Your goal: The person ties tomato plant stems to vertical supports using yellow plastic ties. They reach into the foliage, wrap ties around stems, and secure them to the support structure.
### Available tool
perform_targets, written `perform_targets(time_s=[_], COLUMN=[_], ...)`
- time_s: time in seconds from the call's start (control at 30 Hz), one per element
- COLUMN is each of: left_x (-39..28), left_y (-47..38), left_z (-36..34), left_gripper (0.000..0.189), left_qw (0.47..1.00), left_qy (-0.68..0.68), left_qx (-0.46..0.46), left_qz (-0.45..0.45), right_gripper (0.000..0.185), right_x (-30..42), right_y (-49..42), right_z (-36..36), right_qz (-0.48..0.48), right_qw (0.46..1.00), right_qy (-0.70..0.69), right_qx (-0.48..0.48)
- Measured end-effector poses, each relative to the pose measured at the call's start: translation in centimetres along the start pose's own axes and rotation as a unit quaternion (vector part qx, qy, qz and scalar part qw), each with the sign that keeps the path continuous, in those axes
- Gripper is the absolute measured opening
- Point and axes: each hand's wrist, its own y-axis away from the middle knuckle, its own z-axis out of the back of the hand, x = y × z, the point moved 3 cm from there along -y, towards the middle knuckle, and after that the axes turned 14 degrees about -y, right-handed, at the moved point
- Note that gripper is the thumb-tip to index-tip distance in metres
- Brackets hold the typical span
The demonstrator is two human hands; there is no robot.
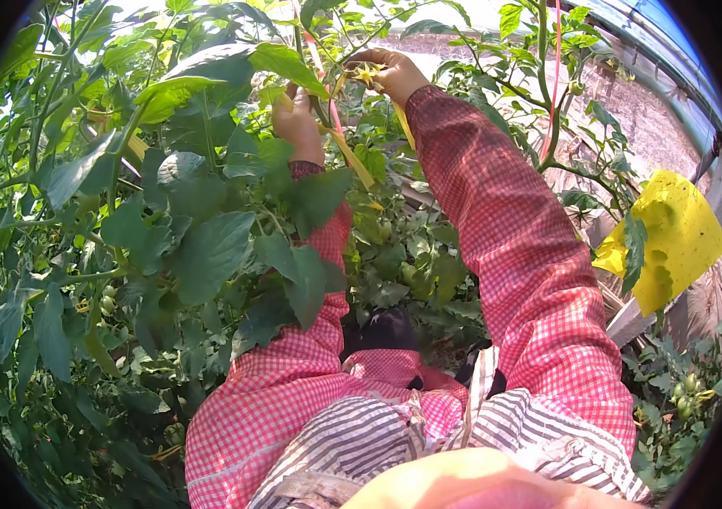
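Note:
Both my hands are raised at a tomato plant near the top of the head view. My left hand (298,124) is beside the upright stem, fingers bent upward and partly behind leaves; whether it grips anything is unclear. At the right of the stem, my right hand (394,73) has its fingers bent around the base of a yellow tomato flower cluster (368,74); the fingertips are partly hidden. A pink twine (335,118) runs down between the hands. A yellow strip (354,159) hangs slanting below them, and another yellow strip (404,125) hangs under my right hand.
Dense tomato leaves (208,254) fill the left side and partly cover my left sleeve. On the right are a second tomato stem (555,95) with pink twine, a yellow sticky trap (672,238) and green tomatoes (686,394). A pale wall (647,108) stands behind.

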Motion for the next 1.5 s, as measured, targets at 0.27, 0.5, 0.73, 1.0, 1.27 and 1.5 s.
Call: perform_targets(time_s=[0.27, 0.5, 0.73, 1.0, 1.27, 1.5], left_x=[-2.4, -2.9, -2.9, -3.6, -3.7, -4.1], left_y=[1.3, 3.2, 2.8, 3.3, 3.4, 3.4], left_z=[0.7, -0.4, 1.3, -1.3, 0.1, 0.2], left_gripper=[0.024, 0.028, 0.022, 0.025, 0.018, 0.019], left_qw=[0.997, 0.992, 0.94, 0.931, 0.936, 0.927], left_qy=[-0.073, -0.116, -0.327, -0.344, -0.308, -0.344], left_qx=[0.027, 0.042, 0.05, 0.092, 0.146, 0.133], left_qz=[-0.004, -0.03, -0.081, -0.076, -0.091, -0.073], right_gripper=[0.035, 0.032, 0.027, 0.033, 0.053, 0.032], right_x=[-0.1, -4.1, -8.1, -11.0, -6.7, -5.1], right_y=[1.2, 1.2, -2.6, -4.1, -0.3, -1.3], right_z=[-1.0, 0.8, 0.4, 4.8, 2.3, 2.3], right_qz=[-0.055, -0.048, -0.109, -0.062, -0.03, -0.062], right_qw=[0.959, 0.961, 0.976, 0.996, 0.966, 0.983], right_qy=[0.279, 0.271, 0.188, -0.03, -0.206, -0.109], right_qx=[0.014, -0.031, -0.017, 0.054, 0.156, 0.132])
